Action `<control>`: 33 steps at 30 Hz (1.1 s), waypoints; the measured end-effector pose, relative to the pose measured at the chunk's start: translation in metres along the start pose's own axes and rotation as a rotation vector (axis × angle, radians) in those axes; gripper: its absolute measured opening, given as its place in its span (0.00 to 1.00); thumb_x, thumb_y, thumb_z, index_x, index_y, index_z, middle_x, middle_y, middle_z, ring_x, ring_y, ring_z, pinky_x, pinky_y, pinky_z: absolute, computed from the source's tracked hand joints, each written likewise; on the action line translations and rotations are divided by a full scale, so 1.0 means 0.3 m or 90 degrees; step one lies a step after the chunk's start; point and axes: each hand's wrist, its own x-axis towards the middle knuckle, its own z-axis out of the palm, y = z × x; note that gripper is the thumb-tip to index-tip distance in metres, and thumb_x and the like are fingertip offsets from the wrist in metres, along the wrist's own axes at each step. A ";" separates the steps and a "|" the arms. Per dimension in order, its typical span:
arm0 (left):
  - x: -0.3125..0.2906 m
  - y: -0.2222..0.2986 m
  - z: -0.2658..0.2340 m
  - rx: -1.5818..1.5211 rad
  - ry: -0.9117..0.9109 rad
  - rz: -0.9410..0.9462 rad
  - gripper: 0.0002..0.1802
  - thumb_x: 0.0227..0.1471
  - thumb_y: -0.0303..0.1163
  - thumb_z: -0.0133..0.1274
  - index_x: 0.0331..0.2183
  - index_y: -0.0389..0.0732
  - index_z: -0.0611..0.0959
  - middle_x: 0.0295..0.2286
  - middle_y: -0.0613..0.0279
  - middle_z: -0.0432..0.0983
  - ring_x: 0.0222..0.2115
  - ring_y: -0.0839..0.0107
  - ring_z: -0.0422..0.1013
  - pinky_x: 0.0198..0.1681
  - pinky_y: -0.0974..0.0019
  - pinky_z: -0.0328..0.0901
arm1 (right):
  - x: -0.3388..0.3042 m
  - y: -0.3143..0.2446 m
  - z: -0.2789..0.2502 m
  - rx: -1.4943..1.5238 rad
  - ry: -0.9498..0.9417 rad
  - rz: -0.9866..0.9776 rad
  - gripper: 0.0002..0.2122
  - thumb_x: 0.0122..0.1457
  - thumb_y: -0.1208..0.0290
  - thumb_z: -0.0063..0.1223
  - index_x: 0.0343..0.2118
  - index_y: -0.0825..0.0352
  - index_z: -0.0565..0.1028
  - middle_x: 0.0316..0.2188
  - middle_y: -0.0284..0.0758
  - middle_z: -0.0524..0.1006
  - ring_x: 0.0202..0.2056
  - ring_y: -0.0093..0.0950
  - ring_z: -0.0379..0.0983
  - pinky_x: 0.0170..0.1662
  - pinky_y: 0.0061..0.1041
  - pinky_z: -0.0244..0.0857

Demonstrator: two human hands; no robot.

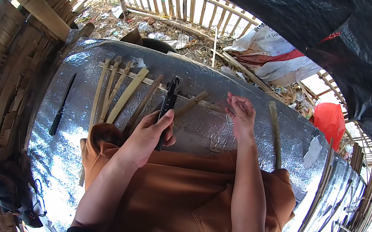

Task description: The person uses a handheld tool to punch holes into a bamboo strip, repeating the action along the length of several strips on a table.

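My left hand (150, 134) is closed round a slim black hand tool (170, 101), held upright, with a small metal head at its top; its exact kind does not show clearly. To its right, my right hand (241, 116) is raised over the foil-covered surface (202, 77), fingers curled in toward the thumb. Something thin and pale seems to be at its fingertips, too small to name. Several bamboo strips (128, 95) lie fanned out beyond my left hand, across a long thin strip (211, 105). Brown cloth (172, 197) covers my lap below both forearms.
A dark-handled knife (63, 105) lies at the left on the foil. One more bamboo strip (275, 133) is at the right. Woven bamboo walling (11, 72) stands at the left, a red plastic bag (329, 121) at the far right. Black sheeting (363, 57) hangs overhead.
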 end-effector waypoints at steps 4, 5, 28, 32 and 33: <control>-0.001 0.000 0.000 -0.007 0.004 -0.005 0.17 0.69 0.47 0.48 0.32 0.46 0.73 0.21 0.70 0.65 0.25 0.73 0.66 0.30 0.68 0.58 | 0.014 0.014 -0.002 -0.134 0.031 -0.018 0.05 0.62 0.68 0.65 0.37 0.63 0.83 0.39 0.31 0.85 0.35 0.19 0.78 0.40 0.22 0.71; -0.002 0.001 -0.002 -0.007 0.006 -0.004 0.17 0.69 0.47 0.48 0.32 0.45 0.73 0.21 0.70 0.65 0.24 0.73 0.66 0.29 0.68 0.57 | 0.011 0.022 0.009 -0.197 0.034 -0.023 0.05 0.62 0.68 0.65 0.37 0.63 0.84 0.37 0.29 0.85 0.34 0.18 0.79 0.39 0.22 0.72; 0.001 0.006 0.020 -0.007 0.008 -0.007 0.18 0.67 0.48 0.51 0.32 0.44 0.73 0.20 0.70 0.64 0.23 0.76 0.61 0.29 0.68 0.57 | -0.020 0.072 0.041 -0.604 0.004 -0.283 0.06 0.56 0.72 0.66 0.36 0.62 0.87 0.32 0.40 0.85 0.32 0.33 0.84 0.39 0.27 0.75; -0.002 0.006 0.015 -0.009 0.000 -0.006 0.18 0.67 0.48 0.51 0.33 0.44 0.74 0.21 0.70 0.65 0.23 0.76 0.61 0.29 0.68 0.57 | -0.030 0.063 0.046 -0.592 0.021 -0.272 0.05 0.56 0.73 0.65 0.36 0.63 0.86 0.32 0.41 0.85 0.32 0.34 0.84 0.40 0.28 0.76; -0.001 0.005 0.013 -0.010 0.001 -0.007 0.18 0.67 0.48 0.51 0.33 0.44 0.74 0.21 0.70 0.65 0.23 0.76 0.61 0.29 0.68 0.57 | -0.032 0.063 0.046 -0.596 0.019 -0.283 0.05 0.56 0.74 0.65 0.36 0.63 0.86 0.32 0.41 0.85 0.32 0.34 0.84 0.40 0.28 0.76</control>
